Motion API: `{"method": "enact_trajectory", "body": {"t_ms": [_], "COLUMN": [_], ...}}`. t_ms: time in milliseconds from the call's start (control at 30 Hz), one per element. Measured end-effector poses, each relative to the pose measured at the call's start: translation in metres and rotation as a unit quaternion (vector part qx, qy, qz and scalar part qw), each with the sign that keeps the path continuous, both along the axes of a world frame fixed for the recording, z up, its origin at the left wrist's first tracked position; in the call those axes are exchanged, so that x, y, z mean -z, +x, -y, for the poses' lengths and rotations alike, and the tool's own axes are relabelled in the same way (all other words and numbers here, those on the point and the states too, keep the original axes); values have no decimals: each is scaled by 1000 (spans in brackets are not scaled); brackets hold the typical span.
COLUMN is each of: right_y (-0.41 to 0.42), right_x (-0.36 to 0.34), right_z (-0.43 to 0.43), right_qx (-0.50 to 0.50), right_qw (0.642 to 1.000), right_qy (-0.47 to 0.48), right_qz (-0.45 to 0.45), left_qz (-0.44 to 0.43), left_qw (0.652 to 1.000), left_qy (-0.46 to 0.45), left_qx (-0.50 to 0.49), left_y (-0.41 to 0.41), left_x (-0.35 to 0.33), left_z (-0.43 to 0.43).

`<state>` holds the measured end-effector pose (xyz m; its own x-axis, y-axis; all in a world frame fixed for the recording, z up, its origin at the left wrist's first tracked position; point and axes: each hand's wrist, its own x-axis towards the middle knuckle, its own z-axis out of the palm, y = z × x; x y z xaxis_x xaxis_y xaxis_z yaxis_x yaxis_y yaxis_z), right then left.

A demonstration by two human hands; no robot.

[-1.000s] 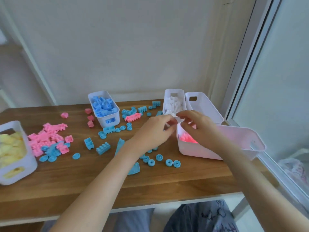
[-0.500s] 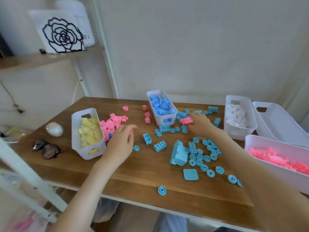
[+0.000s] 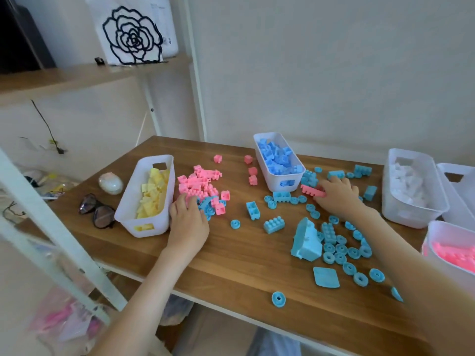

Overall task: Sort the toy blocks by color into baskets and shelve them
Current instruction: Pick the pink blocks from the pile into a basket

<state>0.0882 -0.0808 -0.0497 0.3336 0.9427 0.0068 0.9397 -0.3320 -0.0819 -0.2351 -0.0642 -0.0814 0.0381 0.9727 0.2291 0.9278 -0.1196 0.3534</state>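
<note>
My left hand (image 3: 188,219) lies on the near edge of a heap of pink blocks (image 3: 199,183), fingers curled into it beside the basket of yellow blocks (image 3: 147,217). My right hand (image 3: 339,195) grips a long pink block (image 3: 312,191) just right of the basket of blue blocks (image 3: 268,173). Loose blue bricks and several blue rings (image 3: 341,250) are scattered over the wooden table (image 3: 244,255). A basket of white blocks (image 3: 413,214) and a basket of pink blocks (image 3: 437,235) stand at the right.
An empty white basket (image 3: 460,176) sits at the far right behind the white blocks. Glasses (image 3: 96,210) and an egg-shaped object (image 3: 111,183) lie left of the yellow basket. A shelf (image 3: 77,73) with a rose-print bag stands at upper left. A white frame post (image 3: 51,227) slants across the left.
My view swung left from the pink basket. My left hand reached into the pink heap by the yellow basket; my right hand went to the long pink block and closed on it.
</note>
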Motion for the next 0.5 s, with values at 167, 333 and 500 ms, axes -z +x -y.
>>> {"method": "enact_trajectory", "body": {"t_ms": [167,333,500], "right_y": [-8,-21,-38], "right_x": [-7,-28,-46], "right_z": [4,8,17], "right_qx": [-12,-10,-56], "right_qw": [989,974,974], "right_qy": [82,110,92], "right_qz": [-119,-196,-199], "left_qz": [-36,-51,-31], "left_qw": [999,998,997], "left_qy": [15,-33,-63], "left_qx": [7,1,26], "left_y": [-2,-4,-4], "left_x": [-3,-14,-18], "left_z": [-10,-12,-12]}}
